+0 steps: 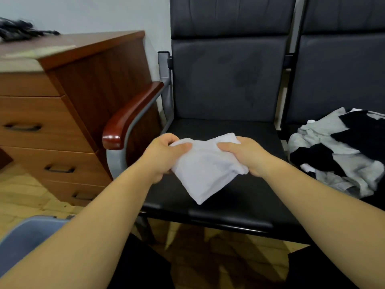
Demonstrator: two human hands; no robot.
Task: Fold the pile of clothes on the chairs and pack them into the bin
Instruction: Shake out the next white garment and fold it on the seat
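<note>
A small folded white garment (pixel 205 170) hangs above the seat of the left black chair (pixel 225 207). My left hand (pixel 164 155) grips its left upper corner and my right hand (pixel 248 155) grips its right side. A loose pile of grey, white and black clothes (pixel 341 151) lies on the seat of the right chair. Part of the blue-grey bin (pixel 25 238) shows at the lower left, on the floor under my left forearm; its inside is mostly hidden.
A wooden drawer cabinet (pixel 62 113) stands left of the chairs, with dark cables on top. The left chair's red-brown armrest (pixel 131 115) juts out between cabinet and seat. The chair backs (pixel 229 76) stand against the wall.
</note>
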